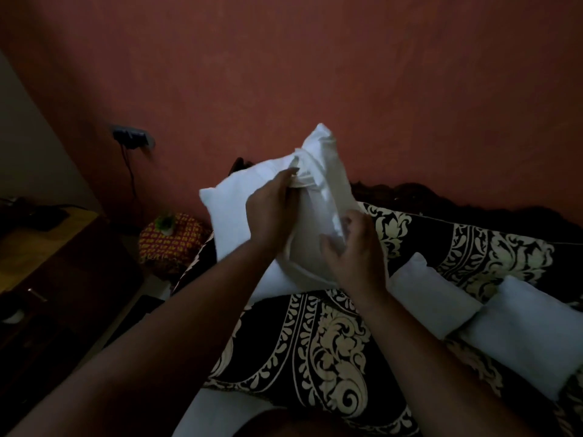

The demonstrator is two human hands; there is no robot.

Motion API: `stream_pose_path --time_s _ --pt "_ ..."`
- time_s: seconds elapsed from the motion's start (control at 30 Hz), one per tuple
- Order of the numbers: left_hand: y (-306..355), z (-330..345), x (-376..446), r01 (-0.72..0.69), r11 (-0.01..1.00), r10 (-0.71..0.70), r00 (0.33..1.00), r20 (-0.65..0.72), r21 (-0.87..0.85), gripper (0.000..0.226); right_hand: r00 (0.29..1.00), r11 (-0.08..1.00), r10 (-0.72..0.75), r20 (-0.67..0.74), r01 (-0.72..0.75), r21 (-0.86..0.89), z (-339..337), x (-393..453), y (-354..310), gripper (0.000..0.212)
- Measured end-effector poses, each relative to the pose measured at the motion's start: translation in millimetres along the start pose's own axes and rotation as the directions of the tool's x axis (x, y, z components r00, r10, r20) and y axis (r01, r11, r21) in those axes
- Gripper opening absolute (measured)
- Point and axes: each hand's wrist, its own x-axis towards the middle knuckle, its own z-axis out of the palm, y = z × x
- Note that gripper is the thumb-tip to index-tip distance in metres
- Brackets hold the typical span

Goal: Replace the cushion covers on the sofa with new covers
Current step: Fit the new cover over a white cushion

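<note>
White cushion point(239, 216) is held up over the patterned sofa cover point(331, 342), white cover point(318, 197) bunched at its open end. Left hand point(271, 209) fingers curl round the gathered fabric; right hand point(356, 247) fingers pinch the cover edge. Suggest: keep the left grip fixed, pull evenly with the right, seat corners first. Two folded white covers point(517, 329) lie nearby, right.

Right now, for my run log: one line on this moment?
left hand grips white cover | right hand on white cushion | patterned sofa
</note>
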Motion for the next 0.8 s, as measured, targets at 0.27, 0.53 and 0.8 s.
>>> stream_pose_path --time_s 0.27,0.53,0.8 --pt "-16 -10 5 0.07 0.997 -0.07 0.998 -0.003 -0.026 0.032 0.982 0.946 0.163 -0.095 -0.183 -0.269 9 -44 55 0.049" --pt "-40 -14 -8 0.183 0.977 -0.185 0.983 -0.005 -0.108 0.029 0.968 0.927 0.215 -0.128 -0.243 -0.285 -14 -10 80 0.1" --pt "-55 -11 -13 0.267 0.963 -0.27 0.961 -0.068 -0.046 0.031 0.949 0.987 0.124 0.29 -0.087 -0.138 6 9 65 0.022"
